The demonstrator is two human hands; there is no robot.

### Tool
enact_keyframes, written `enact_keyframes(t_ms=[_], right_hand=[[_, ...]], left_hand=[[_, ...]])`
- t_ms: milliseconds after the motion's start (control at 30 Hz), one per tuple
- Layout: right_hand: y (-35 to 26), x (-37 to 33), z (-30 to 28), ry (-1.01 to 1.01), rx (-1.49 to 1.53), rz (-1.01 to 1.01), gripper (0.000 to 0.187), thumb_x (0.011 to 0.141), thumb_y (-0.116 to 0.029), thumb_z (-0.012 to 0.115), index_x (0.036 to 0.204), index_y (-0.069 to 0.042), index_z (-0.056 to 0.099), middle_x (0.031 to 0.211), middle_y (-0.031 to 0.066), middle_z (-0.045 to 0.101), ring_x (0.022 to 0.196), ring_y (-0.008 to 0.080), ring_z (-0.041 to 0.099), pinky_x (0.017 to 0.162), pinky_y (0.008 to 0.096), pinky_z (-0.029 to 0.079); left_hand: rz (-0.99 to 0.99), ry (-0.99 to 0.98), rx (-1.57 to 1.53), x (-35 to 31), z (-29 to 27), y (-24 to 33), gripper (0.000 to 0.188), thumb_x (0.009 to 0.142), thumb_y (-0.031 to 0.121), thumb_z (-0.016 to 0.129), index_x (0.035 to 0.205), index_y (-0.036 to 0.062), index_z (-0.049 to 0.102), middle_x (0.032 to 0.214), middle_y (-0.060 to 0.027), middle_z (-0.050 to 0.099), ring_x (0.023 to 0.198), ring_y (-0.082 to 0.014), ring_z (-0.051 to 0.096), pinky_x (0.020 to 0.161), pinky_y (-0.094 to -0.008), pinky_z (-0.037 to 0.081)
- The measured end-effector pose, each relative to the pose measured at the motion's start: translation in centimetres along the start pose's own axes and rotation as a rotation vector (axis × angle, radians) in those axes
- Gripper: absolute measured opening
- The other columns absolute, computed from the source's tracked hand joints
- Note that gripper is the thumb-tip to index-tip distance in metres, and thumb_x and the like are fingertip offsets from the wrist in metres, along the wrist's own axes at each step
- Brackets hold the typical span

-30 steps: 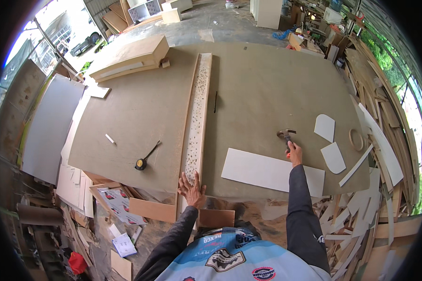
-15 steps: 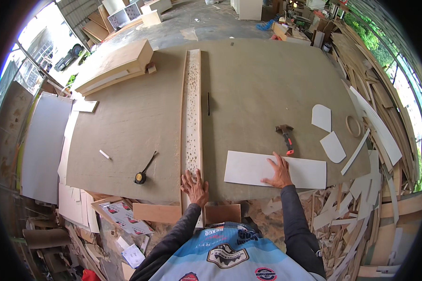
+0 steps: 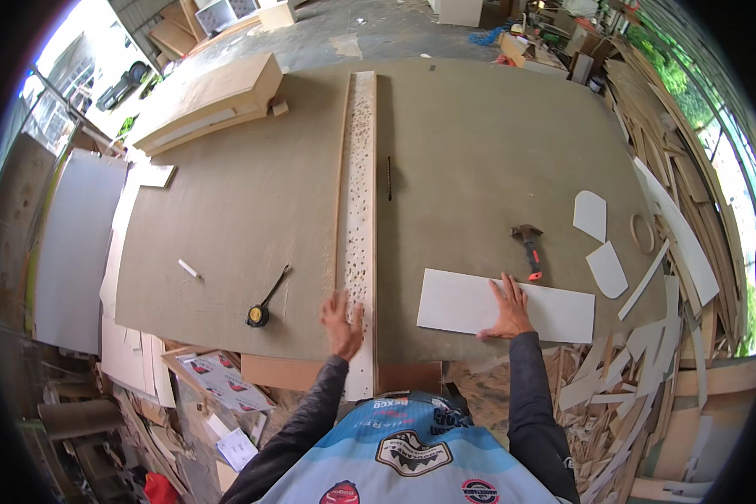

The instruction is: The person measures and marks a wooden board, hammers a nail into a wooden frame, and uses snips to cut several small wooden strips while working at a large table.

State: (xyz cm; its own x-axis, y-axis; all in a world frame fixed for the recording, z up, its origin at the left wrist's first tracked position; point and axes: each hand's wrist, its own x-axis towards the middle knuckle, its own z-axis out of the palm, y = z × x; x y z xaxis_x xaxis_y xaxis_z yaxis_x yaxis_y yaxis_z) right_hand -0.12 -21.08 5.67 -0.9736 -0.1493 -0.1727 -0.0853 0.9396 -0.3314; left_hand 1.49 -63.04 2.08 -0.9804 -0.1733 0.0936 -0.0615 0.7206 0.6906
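A long, narrow white board [image 3: 360, 176] with dark holes or specks runs from my body across the table [image 3: 479, 151]. My left hand [image 3: 343, 326] is at the left edge of its near end, fingers apart and slightly blurred; whether it touches the board I cannot tell. My right hand [image 3: 511, 311] lies with spread fingers on a white rectangular panel [image 3: 563, 315], thumb by its near edge. Just beyond that panel rests a hammer [image 3: 529, 250] with a red and black handle. A thin dark rod, perhaps a drill bit [image 3: 389, 178], is right of the long board.
Left on the table are a tape measure [image 3: 258, 315], a white stick [image 3: 189, 269] and a large wooden box [image 3: 210, 101]. White cut pieces [image 3: 590, 216] and a ring [image 3: 642, 233] sit at the right. Wood offcuts [image 3: 617, 370] pile up beside the table.
My left hand has shifted left off the top of the long board to its edge. My right hand stays on the panel, its thumb now nearer the near edge. The view has shifted slightly.
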Motion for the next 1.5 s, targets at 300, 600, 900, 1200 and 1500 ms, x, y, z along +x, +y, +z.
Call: enact_keyframes(t_ms=[300,600,900,1200,1500], right_hand=[[1.6,2.9,2.5,0.504,0.136,0.166,0.051,0.081,-0.02,0.075,0.123,0.002,0.057,0.124,0.0188,0.059,0.119,0.0376,0.054,0.103,0.0477,0.042],[-16.3,5.3,2.0,0.235,0.352,-0.495,0.082,0.074,-0.015,0.075,0.147,-0.003,0.04,0.149,0.0205,0.042,0.132,0.0366,0.046,0.11,0.0462,0.039],[-20.7,8.5,1.5,0.039,0.744,-0.582,0.068,0.071,-0.002,0.07,0.137,-0.007,0.054,0.122,0.0168,0.061,0.113,0.0368,0.061,0.097,0.0415,0.053],[-14.5,16.3,0.3,0.191,0.383,-0.382,0.037,0.081,-0.026,0.077,0.112,-0.009,0.066,0.101,0.0086,0.064,0.099,0.0324,0.062,0.081,0.0424,0.053],[-10.6,27.0,2.8,0.561,0.047,-0.089,0.012,0.091,-0.015,0.061,0.101,-0.015,0.068,0.104,0.0001,0.065,0.109,0.0275,0.052,0.083,0.0445,0.045]], left_hand=[[-0.58,0.443,0.479,4.1,-11.0,-10.8,0.062,0.076,0.018,0.074,0.135,0.0108,0.055,0.134,-0.0197,0.05,0.129,-0.0387,0.042,0.106,-0.0521,0.034],[-0.271,0.127,0.001,3.8,-11.4,-3.5,0.068,0.066,0.021,0.09,0.122,0.0017,0.057,0.104,-0.0163,0.065,0.103,-0.0316,0.061,0.093,-0.0422,0.048],[-0.139,-0.403,-0.754,5.6,-3.2,7.4,0.046,0.079,0.016,0.084,0.116,-0.0042,0.063,0.095,-0.0085,0.067,0.093,-0.0154,0.066,0.083,-0.0289,0.055],[0.002,-0.564,-0.757,16.3,4.0,5.3,0.018,0.086,0.007,0.077,0.098,0.0004,0.065,0.08,0.0037,0.057,0.073,-0.0042,0.052,0.065,-0.0215,0.044],[0.078,-0.017,-0.241,25.2,6.4,6.1,0.031,0.088,0.014,0.071,0.116,0.002,0.061,0.099,-0.0123,0.068,0.097,-0.0229,0.063,0.085,-0.0375,0.05]])
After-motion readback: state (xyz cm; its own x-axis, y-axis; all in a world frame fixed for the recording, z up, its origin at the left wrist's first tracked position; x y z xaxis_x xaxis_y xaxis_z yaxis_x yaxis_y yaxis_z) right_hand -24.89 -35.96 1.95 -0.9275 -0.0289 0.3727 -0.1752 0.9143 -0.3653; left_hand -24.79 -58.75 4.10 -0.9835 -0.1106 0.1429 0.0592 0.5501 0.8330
